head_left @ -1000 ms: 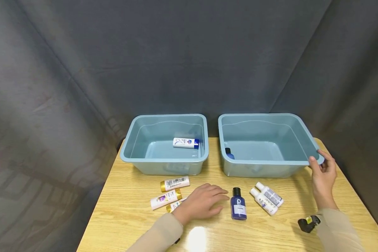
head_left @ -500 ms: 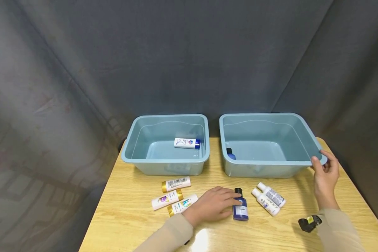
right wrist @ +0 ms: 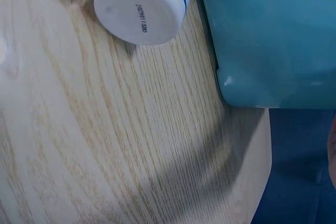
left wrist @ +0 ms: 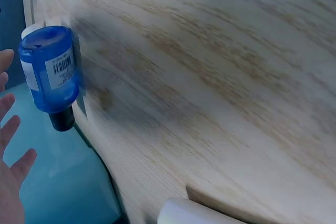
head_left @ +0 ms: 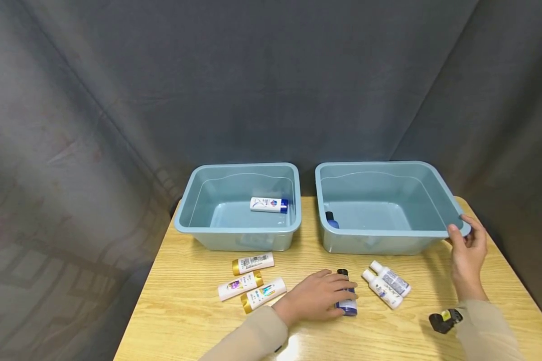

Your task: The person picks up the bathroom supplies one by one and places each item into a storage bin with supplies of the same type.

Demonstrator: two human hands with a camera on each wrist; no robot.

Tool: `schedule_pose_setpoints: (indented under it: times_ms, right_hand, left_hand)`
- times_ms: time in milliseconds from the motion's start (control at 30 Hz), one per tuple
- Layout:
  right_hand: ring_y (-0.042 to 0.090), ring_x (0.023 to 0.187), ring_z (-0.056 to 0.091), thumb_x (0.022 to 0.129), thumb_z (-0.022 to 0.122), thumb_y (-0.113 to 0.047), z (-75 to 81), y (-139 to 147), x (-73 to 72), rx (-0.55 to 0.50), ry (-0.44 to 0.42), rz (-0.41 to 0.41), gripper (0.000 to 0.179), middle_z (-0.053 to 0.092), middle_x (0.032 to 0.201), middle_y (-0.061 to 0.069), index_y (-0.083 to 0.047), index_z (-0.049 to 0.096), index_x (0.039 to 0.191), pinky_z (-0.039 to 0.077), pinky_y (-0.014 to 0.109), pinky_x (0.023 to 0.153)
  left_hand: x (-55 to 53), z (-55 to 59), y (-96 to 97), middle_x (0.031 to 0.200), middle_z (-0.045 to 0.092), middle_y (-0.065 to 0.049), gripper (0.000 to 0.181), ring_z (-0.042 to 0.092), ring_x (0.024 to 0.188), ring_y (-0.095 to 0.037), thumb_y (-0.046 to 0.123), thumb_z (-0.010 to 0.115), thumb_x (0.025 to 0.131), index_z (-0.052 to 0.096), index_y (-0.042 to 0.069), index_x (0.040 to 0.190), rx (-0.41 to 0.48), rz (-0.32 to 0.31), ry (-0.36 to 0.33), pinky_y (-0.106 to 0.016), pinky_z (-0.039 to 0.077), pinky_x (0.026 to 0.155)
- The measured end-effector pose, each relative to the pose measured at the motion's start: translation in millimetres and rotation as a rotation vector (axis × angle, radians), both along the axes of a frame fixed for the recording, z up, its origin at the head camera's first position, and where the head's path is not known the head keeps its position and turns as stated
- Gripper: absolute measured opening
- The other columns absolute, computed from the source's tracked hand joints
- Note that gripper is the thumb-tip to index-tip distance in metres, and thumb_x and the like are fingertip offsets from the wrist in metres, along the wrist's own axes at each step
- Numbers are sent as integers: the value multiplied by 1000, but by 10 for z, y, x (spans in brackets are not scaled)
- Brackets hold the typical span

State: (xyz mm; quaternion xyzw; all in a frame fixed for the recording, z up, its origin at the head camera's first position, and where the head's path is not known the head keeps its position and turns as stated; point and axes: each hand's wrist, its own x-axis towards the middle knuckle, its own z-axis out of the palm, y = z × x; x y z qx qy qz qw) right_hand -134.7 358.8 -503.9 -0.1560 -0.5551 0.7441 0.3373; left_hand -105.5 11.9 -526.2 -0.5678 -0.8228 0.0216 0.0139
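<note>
A dark blue bottle with a black cap (head_left: 350, 309) lies on the table, and my left hand (head_left: 313, 297) reaches across it, its fingers extended over the label. In the left wrist view a gap shows between the spread fingers (left wrist: 9, 129) and the blue bottle (left wrist: 50, 72). My right hand (head_left: 468, 258) grips the front right corner of the right blue plastic bin (head_left: 370, 243), thumb and fingers at its rim. Two white bottles (head_left: 384, 288) lie side by side between the hands. Several pale bottles with gold caps (head_left: 239, 286) lie left of my left hand.
The left blue bin (head_left: 239, 240) holds a white bottle with a blue cap (head_left: 268, 205). A blue bottle with a black cap (head_left: 332, 221) lies in the right bin's front left corner. Behind the wooden table (head_left: 171, 311) hangs a grey curtain (head_left: 271, 85).
My left hand has moved right, from beside the dark blue bottle to over it, uncovering a gold-capped bottle. The right hand keeps its grip on the bin's corner.
</note>
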Motion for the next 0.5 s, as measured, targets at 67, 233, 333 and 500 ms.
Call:
schedule_pose_setpoints:
  times_ms: [67,233,333,500]
  right_hand:
    - [8,90,52,96,58,4,-2,-3,0,10,-8,-6,35,49,113,3,-13,59,127,51,8,68]
    - [8,91,52,96,57,3,-13,-5,9,25,-1,-3,36,48,115,3,-12,58,129,50,8,68]
    - [8,90,52,97,57,3,-25,-5,9,31,9,3,36,48,114,3,-12,58,130,50,8,68]
    - [8,88,53,97,57,3,-39,-7,3,37,18,14,37,47,113,4,-11,57,131,51,9,68]
  left_hand:
    - [8,-5,26,155,36,13,47,27,144,-7,50,45,103,47,33,146,-14,-16,14,-33,27,116]
    - [7,-48,63,156,36,13,47,28,144,-7,50,47,102,48,35,146,-28,-42,17,-32,27,116]
    - [-10,-68,73,155,35,14,48,27,144,-7,51,50,100,48,35,145,-26,-43,-1,-32,27,116]
    - [-69,-72,85,158,31,15,57,22,146,-7,54,56,95,43,37,148,-48,-31,-65,-34,24,118]
